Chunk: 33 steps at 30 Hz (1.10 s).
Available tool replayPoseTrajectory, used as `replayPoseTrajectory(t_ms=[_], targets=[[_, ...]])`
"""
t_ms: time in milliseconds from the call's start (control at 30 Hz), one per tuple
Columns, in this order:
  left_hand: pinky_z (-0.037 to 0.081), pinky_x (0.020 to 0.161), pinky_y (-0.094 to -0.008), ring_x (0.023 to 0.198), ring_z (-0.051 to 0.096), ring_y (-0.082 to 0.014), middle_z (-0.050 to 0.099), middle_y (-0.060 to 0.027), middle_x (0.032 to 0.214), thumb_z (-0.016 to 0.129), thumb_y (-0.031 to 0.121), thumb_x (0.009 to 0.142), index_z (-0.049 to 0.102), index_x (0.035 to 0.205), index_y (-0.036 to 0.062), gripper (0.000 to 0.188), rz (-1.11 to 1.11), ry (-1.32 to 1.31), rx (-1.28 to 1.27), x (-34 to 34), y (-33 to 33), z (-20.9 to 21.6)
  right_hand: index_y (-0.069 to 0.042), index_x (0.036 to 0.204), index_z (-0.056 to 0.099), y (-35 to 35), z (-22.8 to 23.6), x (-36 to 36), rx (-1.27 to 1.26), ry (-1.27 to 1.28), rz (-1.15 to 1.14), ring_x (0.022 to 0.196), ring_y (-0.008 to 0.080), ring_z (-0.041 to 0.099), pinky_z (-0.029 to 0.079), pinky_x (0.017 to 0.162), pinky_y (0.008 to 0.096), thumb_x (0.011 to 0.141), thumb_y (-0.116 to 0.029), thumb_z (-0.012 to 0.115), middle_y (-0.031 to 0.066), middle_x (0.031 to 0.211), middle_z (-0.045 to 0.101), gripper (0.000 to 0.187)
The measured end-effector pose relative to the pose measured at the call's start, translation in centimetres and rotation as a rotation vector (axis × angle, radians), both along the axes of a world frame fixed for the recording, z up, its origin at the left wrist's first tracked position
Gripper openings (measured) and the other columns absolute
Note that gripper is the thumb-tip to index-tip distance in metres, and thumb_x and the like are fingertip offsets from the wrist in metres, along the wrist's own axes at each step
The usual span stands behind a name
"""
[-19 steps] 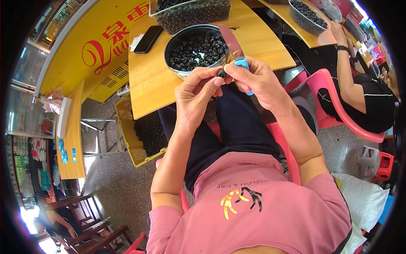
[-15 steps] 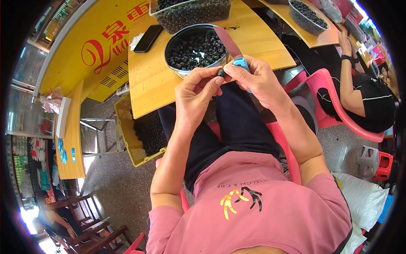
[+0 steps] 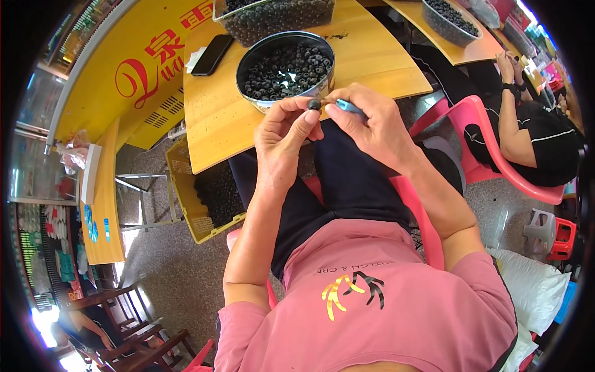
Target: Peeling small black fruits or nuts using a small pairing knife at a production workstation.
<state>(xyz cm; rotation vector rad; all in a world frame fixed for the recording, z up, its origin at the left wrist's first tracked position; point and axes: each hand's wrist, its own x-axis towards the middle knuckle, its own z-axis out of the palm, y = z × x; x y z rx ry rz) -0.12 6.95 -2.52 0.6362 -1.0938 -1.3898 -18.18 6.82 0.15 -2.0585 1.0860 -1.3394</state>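
My left hand pinches a small, dark, round fruit-like piece between thumb and fingertips. My right hand is closed around the blue handle of a knife, close to the right side of that piece. Its blade is edge-on or hidden by the fingers. Just beyond both hands, a round metal bowl on the wooden table holds many similar dark pieces; part of its shiny bottom shows through.
Behind the bowl stands a clear plastic tub of dark pieces, with a black phone to its left. A yellow crate with more pieces is on the floor at left. Another person sits at right beside a pink chair.
The knife has turned, so its broad blade, raised before, no longer shows. My hands have parted slightly, and the dark piece stays in my left fingers.
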Motion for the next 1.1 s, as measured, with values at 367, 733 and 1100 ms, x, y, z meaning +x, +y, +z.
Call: replayPoseTrajectory(t_ms=[367,733,1100], targets=[[0.050,0.068,-0.0225,0.072,0.059,-0.0100,0.065,-0.0051,0.089,0.068,0.007,0.091,0.064,0.106,0.0008,0.016,0.015,-0.050,-0.056,-0.2,0.1,0.1,-0.007,0.101,0.068,-0.7,-0.9,-0.7,-0.394,0.274,-0.128,0.059,0.0229,0.058,0.046,0.054,0.0338,0.088,-0.014,0.068,0.0081,0.076,0.059,0.014],[0.038,0.056,-0.0223,0.065,0.050,-0.0114,0.061,-0.0075,0.096,0.058,0.015,0.096,0.058,0.114,0.0017,0.023,-0.017,0.329,0.275,2.9,-1.5,1.7,0.004,0.103,0.066,-2.4,-3.1,-3.3,0.073,0.039,-0.239,0.071,0.0098,0.060,0.049,0.065,0.0258,0.096,-0.023,0.063,0.0076,0.075,0.064,0.029],[0.049,0.062,-0.0310,0.070,0.064,-0.0181,0.068,-0.0089,0.079,0.069,0.026,0.085,0.072,0.093,0.0071,0.021,0.077,-1.351,-0.198,4.6,-14.2,3.3,0.005,0.105,0.065,-2.4,-2.6,-3.1,0.200,-0.058,-0.154,0.071,0.0076,0.058,0.047,0.066,0.0231,0.095,-0.027,0.064,0.0048,0.074,0.063,0.034]])
